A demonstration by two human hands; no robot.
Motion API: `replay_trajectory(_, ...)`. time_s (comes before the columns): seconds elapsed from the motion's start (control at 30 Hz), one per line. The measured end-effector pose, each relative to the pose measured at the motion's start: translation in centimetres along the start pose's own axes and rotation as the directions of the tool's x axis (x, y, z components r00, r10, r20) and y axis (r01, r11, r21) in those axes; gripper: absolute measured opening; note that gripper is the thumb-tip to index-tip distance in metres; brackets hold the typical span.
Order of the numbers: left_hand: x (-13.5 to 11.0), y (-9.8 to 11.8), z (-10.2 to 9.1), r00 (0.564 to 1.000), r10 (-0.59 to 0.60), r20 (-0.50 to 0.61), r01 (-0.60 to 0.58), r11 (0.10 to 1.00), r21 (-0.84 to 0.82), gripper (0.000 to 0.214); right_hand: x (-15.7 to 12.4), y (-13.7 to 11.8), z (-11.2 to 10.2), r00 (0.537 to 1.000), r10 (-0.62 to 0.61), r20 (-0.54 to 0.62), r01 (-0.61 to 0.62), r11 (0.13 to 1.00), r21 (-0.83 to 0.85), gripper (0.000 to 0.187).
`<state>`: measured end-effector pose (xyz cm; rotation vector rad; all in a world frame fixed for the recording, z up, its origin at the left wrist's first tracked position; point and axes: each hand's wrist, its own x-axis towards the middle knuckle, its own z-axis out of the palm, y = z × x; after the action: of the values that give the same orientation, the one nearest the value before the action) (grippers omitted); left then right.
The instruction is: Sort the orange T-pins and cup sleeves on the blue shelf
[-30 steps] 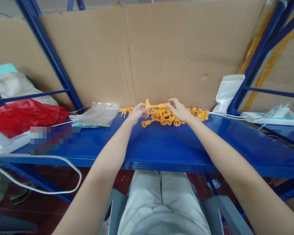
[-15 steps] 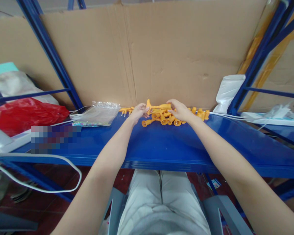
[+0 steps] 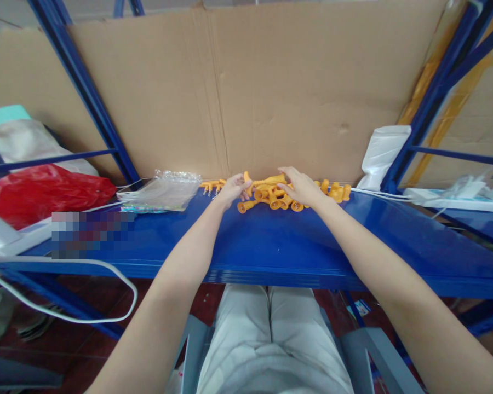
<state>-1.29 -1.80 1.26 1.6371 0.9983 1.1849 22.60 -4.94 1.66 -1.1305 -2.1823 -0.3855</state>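
Observation:
Both hands hold an orange plastic corkscrew (image 3: 269,180) level above a pile of similar parts. My left hand (image 3: 232,190) is closed around its T-shaped handle at the left end. The fingers of my right hand (image 3: 299,185) grip the wider end of its body. Just below lie several orange bell-ended corkscrew bodies (image 3: 275,204), their round mouths facing me. Left of my left hand are orange handles with metal spirals (image 3: 207,189), partly hidden by that hand. Beyond my right wrist stand several short orange pieces (image 3: 336,191).
The blue shelf (image 3: 271,241) has a cardboard panel (image 3: 287,87) behind it. Clear plastic bags (image 3: 164,191) lie at left, near a red bag (image 3: 49,191). A white packet (image 3: 384,156) leans by the right post. A white cable (image 3: 119,317) loops off the front left edge.
The corkscrew has tipped slightly, and its handle has turned and dropped a little in my left hand. My right hand has barely shifted on the other end.

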Motion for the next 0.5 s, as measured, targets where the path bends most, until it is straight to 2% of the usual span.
replay_trajectory(0.1, 0.06, -0.12, 0.02, 1.0, -0.002, 0.01, 0.002, 1.0, 0.002, 0.017, -0.02, -0.25, 0.05, 0.999, 0.048, -0.003, -0.048, 0.999, 0.021, 0.051)
replay_trajectory(0.23, -0.15, 0.02, 0.21, 1.0, -0.014, -0.005, 0.014, 1.0, 0.016, 0.01, -0.07, -0.26, 0.24, 0.99, 0.121, 0.075, -0.123, 0.992, 0.018, 0.051)
replay_trajectory(0.37, -0.21, 0.15, 0.25, 0.999, -0.026, -0.024, 0.027, 0.999, 0.042, 0.012, -0.01, 0.02, 0.43, 0.996, 0.058, 0.074, -0.061, 0.998, 0.032, 0.051)
replay_trajectory(0.5, -0.25, 0.4, 0.4, 0.997, -0.054, -0.051, 0.056, 0.998, 0.03, 0.014, 0.07, -0.06, 0.13, 0.998, -0.015, 0.058, 0.016, 1.0, -0.027, 0.05)
